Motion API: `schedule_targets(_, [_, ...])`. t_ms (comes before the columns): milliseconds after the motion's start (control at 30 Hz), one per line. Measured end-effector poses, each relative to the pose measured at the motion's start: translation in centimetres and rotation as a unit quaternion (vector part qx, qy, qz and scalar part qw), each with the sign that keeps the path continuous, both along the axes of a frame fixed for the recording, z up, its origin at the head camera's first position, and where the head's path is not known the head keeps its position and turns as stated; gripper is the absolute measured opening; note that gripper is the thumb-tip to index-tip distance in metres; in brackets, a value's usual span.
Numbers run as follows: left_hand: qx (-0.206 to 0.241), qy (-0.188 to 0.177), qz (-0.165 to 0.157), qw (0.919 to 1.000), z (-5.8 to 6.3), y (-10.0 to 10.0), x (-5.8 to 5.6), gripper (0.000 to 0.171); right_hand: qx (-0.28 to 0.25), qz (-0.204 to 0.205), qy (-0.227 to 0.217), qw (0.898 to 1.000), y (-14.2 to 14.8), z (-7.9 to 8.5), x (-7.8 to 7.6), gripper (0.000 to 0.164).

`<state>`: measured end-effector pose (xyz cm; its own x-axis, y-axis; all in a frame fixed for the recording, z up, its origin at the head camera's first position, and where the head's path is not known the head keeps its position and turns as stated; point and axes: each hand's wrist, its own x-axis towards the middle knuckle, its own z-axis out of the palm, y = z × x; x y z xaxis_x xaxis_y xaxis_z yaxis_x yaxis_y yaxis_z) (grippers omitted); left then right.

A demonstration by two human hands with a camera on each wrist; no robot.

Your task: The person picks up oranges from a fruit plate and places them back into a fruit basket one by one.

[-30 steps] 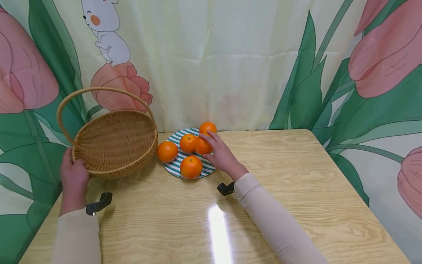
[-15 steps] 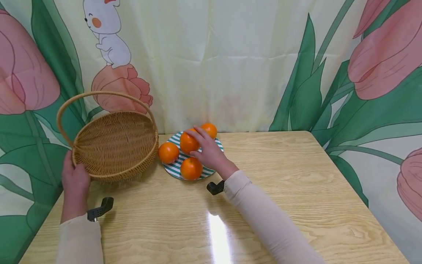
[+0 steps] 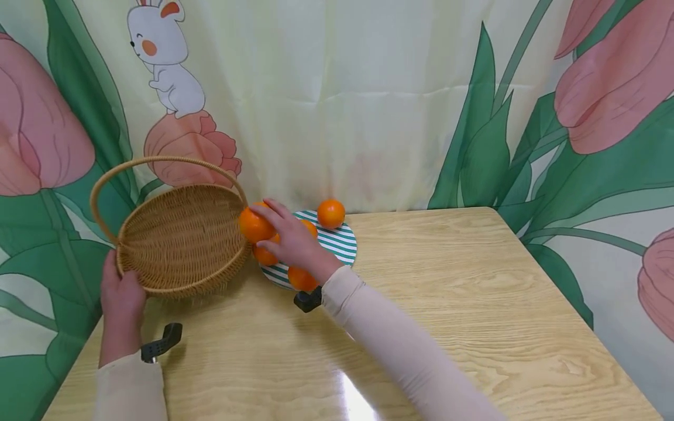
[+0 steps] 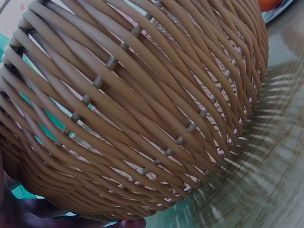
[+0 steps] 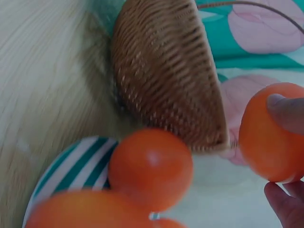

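My left hand (image 3: 123,295) grips the near left rim of a brown wicker basket (image 3: 181,240), which is tilted so its hollow faces me; no fruit shows inside. In the left wrist view the woven side of the basket (image 4: 142,104) fills most of the picture. My right hand (image 3: 297,240) holds an orange (image 3: 254,225) up beside the basket's right rim. The right wrist view has thumb and fingers around this orange (image 5: 270,133). Below it is a striped plate (image 3: 342,242) with several more oranges (image 3: 330,214), partly hidden by my hand.
The basket's tall handle (image 3: 168,159) arches above it. A wooden table (image 3: 474,292) runs forward to a printed curtain (image 3: 389,117) behind the plate. A black wrist mount (image 3: 163,343) sticks out from each sleeve.
My right hand has taken an orange from the middle of the plate and carried it left and up to the basket's rim. The left hand and basket stay nearly in place.
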<state>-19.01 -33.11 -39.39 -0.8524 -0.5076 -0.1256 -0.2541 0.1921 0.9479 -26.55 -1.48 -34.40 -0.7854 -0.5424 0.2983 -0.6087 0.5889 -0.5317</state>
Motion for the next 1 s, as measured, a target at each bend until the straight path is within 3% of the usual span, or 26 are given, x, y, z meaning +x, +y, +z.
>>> schedule_targets(200, [0.002, 0.000, 0.007, 1.0000, -0.5, 0.0, 0.6, 0.065, 0.001, 0.030, -0.001, 1.000, -2.7, 0.4, 0.7, 0.071])
schedule_targets(400, [-0.018, 0.008, 0.008, 0.9998, -0.3, -0.1, 0.3, 0.065, 0.010, 0.039, 0.009, 0.999, -4.7, 0.4, 0.7, 0.070])
schedule_targets(1000, [-0.040, 0.007, 0.014, 0.9991, -0.4, -0.3, 0.2, 0.065, 0.085, 0.083, -0.015, 0.993, -7.2, -1.0, 1.3, 0.069])
